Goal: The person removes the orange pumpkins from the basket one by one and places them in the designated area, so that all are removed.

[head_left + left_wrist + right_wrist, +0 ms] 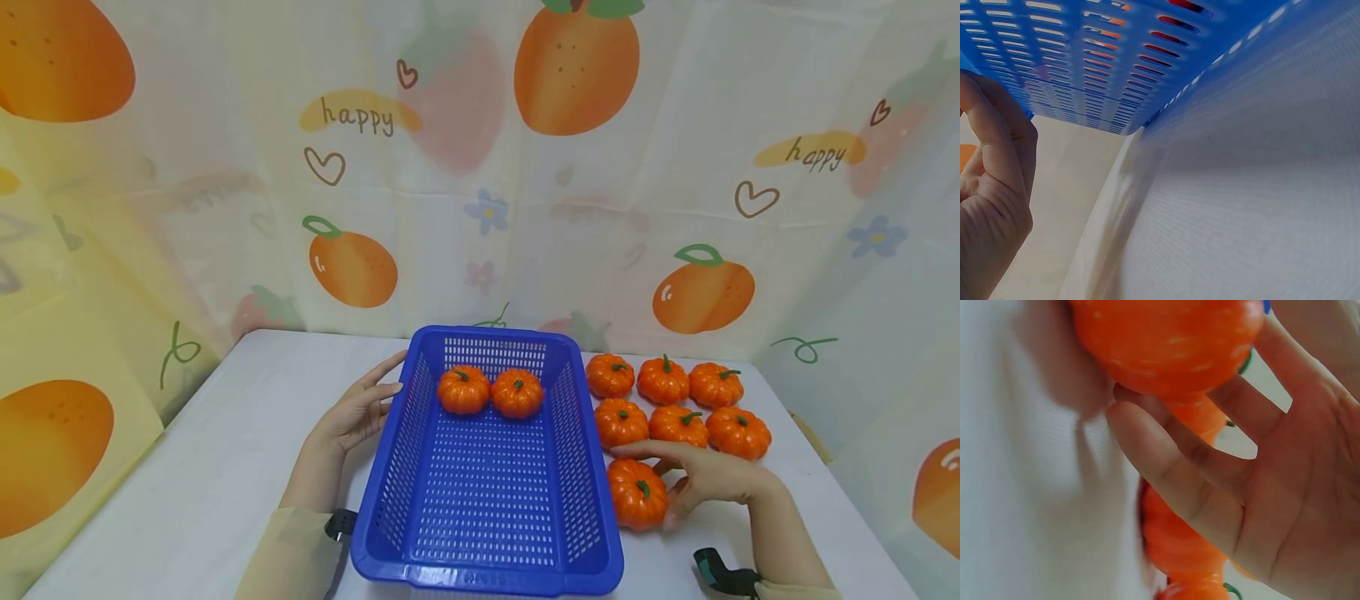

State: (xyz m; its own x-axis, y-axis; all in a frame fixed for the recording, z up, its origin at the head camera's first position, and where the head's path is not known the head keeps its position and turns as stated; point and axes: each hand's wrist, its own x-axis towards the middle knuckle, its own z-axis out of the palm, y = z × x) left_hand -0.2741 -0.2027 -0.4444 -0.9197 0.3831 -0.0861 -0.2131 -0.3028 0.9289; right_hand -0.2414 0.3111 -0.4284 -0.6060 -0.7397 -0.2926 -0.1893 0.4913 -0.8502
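Observation:
A blue plastic basket (487, 575) with slotted walls stands before me, two small orange pumpkins (463, 390) side by side at its far end. My left hand (360, 417) rests against the basket's left side, fingertips at the rim; the left wrist view shows its fingers (997, 131) beside the slotted wall. To the right of the basket, my right hand (701, 475) holds the nearest pumpkin (637, 493), its index finger along the far side and its thumb on the near right. In the right wrist view this pumpkin (1169, 344) lies against the spread fingers, its top cut off.
Two rows of orange pumpkins with green stems (678, 425) stand just beyond my right hand, close by the basket's right wall. A white cloth (187, 467) covers the table. Behind it hangs a fruit-printed curtain (570, 208).

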